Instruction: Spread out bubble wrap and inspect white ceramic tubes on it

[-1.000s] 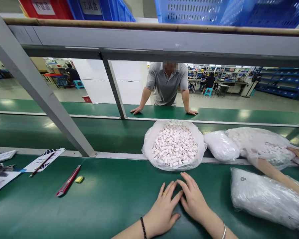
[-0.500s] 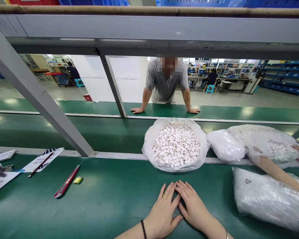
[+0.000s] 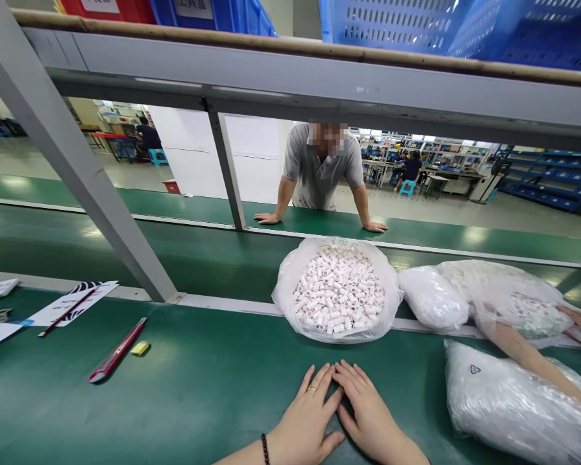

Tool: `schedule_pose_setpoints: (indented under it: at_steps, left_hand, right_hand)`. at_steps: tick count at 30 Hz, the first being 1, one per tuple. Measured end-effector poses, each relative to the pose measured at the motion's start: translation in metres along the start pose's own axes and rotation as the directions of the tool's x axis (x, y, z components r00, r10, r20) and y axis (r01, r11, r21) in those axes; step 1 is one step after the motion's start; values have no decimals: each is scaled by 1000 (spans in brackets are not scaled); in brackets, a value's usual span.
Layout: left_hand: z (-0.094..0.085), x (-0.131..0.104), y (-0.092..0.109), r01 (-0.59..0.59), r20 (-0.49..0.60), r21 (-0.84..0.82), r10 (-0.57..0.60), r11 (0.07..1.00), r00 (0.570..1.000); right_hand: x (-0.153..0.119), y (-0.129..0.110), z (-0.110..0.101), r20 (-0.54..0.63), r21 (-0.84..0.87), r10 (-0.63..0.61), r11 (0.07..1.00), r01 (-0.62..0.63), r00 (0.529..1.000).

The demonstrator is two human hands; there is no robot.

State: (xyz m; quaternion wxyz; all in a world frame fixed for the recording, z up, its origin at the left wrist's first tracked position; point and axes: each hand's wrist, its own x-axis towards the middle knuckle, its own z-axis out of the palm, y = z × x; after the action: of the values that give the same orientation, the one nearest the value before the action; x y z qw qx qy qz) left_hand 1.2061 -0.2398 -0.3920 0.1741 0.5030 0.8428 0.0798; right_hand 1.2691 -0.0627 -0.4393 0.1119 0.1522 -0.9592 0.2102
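My left hand lies flat on the green table, a ring on one finger and a dark bead bracelet at the wrist. Beside it my right hand also rests flat, and the fingers of the two meet at the tips. Neither hand holds anything. Just beyond them sits an opened clear plastic bag full of small white tube pieces.
On the right lie a wrapped plastic pack and filled bags, where another person's arm reaches in. Left are a red utility knife, a yellow block and papers. A slanted post rises left. Someone leans opposite.
The view has tilted and shifted slightly, showing more of the baskets on the shelf above. My hands stay resting together on the table.
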Motion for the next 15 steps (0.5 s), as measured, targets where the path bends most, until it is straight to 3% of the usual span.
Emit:
schedule_pose_setpoints:
  at_steps: [6, 15]
  left_hand:
    - [2, 4, -5, -29, 0, -4, 29, 1000, 1000]
    - [10, 0, -6, -51, -81, 1, 51, 999, 995]
  right_hand:
    - [-1, 4, 5, -14, 24, -4, 1000, 5, 1000]
    - [2, -7, -8, 107, 74, 67, 994, -75, 992]
